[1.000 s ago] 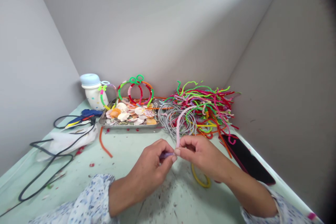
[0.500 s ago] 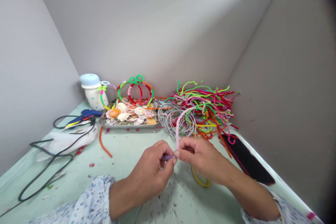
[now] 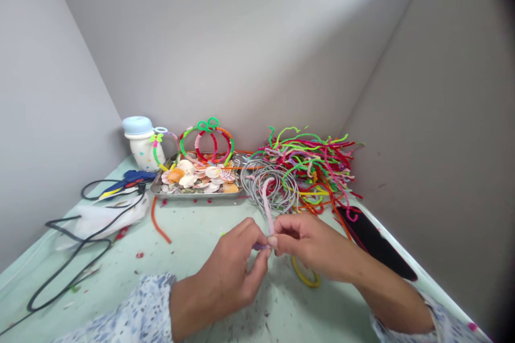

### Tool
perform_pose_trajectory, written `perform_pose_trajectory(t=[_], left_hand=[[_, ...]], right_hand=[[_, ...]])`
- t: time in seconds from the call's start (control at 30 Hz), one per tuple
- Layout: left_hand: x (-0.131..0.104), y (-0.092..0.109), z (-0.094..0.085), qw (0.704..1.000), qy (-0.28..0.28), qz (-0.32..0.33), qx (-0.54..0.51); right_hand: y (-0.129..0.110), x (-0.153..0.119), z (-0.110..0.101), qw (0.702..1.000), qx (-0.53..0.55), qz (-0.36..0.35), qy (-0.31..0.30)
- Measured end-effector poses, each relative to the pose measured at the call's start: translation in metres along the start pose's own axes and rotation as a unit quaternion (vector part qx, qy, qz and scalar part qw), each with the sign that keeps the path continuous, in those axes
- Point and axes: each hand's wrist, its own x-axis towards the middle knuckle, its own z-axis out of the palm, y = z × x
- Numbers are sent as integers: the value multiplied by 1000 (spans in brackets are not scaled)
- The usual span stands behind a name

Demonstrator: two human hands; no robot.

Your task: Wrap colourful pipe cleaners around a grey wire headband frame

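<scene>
Our left hand [image 3: 229,270] pinches the purple stem [image 3: 258,246], right hand [image 3: 317,246] the pink stem [image 3: 266,206], fingertips closed, probably for control; spares [image 3: 317,161] sit reachable near the desk's [image 3: 193,241] back-right corner.

Left hand [image 3: 235,265], right hand [image 3: 306,241] | fingertips pinched close together | forearms angled inward

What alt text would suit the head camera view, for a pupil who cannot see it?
The left hand and right hand meet, pinching a pink fuzzy stem and a purple piece over a green tabletop. Behind them are a metal tray of seashells, grey coiled wire and a heap of bright fuzzy stems, with a blue-lidded bottle further left.
</scene>
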Motion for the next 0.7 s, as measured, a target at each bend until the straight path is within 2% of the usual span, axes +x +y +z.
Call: perform_pose_trajectory(t=[0.1,0.27,0.43,0.47,0.53,0.57,0.63,0.7], left_hand=[[2,0,-2,999,2,30,20],[10,3,-9,998,25,31,48],[1,16,-20,983,163,49,71],[-3,20,-20,981,169,63,64],[-9,24,-18,989,113,97,13],[-11,25,-15,992,88,89,-16],[-11,22,-7,996,21,12,-82],[-7,13,0,976,-6,-115,-184]], right_hand=[[-8,-4,0,998,-49,-28,30],[-12,-6,4,985,-109,-80,103],[-12,-6,-2,968,-118,-107,195],[-13,-6,-5,966,-109,-106,211],[-15,-5,-9,961,-90,-98,244],[-15,-5,-10,956,-85,-97,263],[-10,-3,-7,943,-88,-112,302],[1,0,2,919,-124,-170,333]])
